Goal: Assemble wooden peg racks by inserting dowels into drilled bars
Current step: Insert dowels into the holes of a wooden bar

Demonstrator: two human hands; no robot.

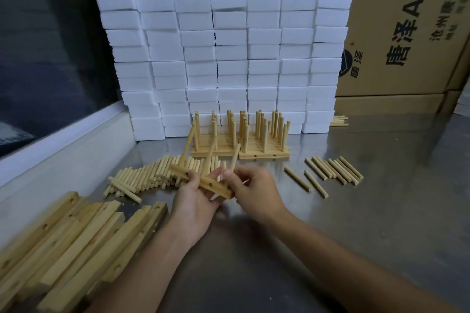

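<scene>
Wooden drilled bar (203,181), mid-frame, lifted above the desk (368,211); three dowels (209,160) stand up from it, leaning.
Left hand (195,207): fingers curled under and around the bar, gripping it.
Right hand (254,189): fingers curled at the bar's near end, pinching close to the rightmost dowel; exact contact cannot be told.
Loose dowel pile (142,179): left of centre, lying flat just behind the hands.
Second dowel group (333,170): right of centre, laid in a row.
Undrilled-side bar stack (71,241): lower left of the frame.
Finished racks (241,141): upper centre, pegs upright.
White foam blocks (223,58): stacked wall behind the racks.
Cardboard cartons (394,20): upper right.
</scene>
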